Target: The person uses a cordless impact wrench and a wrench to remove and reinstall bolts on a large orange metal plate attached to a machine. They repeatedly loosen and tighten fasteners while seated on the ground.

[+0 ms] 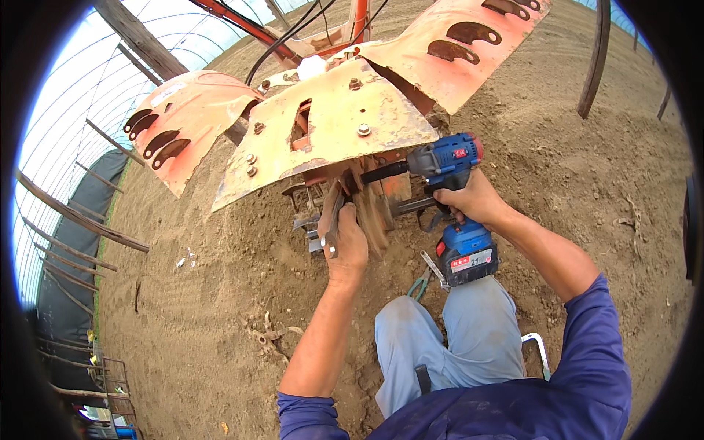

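Your right hand is wrapped tight around the grip of the blue cordless impact wrench, its socket shaft pointing left into the tiller's blade hub. Your left hand is closed on a wrench against the same hub, under the yellowed metal guard. Pliers lie on the soil by your knee, with bare ground open to both sides.

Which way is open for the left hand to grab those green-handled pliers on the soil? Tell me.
Probably none right now: the left hand grips a wrench at the tiller, and the pliers lie beyond the knee, under the impact driver.
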Demonstrator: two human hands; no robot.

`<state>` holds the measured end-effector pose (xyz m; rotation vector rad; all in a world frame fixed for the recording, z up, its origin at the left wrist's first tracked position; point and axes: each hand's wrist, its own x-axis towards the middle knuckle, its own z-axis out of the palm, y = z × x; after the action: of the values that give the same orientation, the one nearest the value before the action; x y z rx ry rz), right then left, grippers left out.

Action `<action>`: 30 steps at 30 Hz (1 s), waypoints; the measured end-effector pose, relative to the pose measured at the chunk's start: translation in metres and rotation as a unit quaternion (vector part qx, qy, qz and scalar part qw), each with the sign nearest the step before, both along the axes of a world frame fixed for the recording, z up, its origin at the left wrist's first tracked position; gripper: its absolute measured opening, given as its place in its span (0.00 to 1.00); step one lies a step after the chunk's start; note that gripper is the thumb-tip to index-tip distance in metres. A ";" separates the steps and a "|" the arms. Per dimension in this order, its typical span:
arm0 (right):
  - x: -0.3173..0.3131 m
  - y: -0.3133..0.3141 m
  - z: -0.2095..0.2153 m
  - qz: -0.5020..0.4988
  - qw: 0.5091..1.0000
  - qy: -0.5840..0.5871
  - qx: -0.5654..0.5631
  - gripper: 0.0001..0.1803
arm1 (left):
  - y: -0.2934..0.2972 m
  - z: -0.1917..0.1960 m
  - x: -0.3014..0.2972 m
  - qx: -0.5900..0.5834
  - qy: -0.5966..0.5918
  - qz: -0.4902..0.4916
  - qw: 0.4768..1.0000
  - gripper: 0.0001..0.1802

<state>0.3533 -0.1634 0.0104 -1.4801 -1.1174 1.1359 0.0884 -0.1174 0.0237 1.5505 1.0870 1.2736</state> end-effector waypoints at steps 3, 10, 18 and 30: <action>0.000 0.000 0.000 -0.002 1.000 -0.001 0.003 0.18 | 0.002 -0.003 -0.001 0.004 -0.008 -0.006 1.000 0.29; -0.001 0.000 0.001 -0.001 1.000 -0.017 -0.011 0.15 | 0.003 -0.005 -0.001 0.012 0.008 0.016 1.000 0.29; -0.003 -0.002 0.002 -0.006 1.000 -0.006 0.008 0.10 | 0.000 0.003 0.003 -0.001 -0.013 0.029 0.999 0.29; -0.003 -0.003 0.005 -0.005 1.000 -0.020 -0.002 0.10 | -0.002 0.005 0.005 -0.017 0.007 0.029 0.999 0.29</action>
<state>0.3505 -0.1662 0.0155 -1.5158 -1.1351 1.1076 0.0935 -0.1190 0.0284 1.5144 1.1638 1.2773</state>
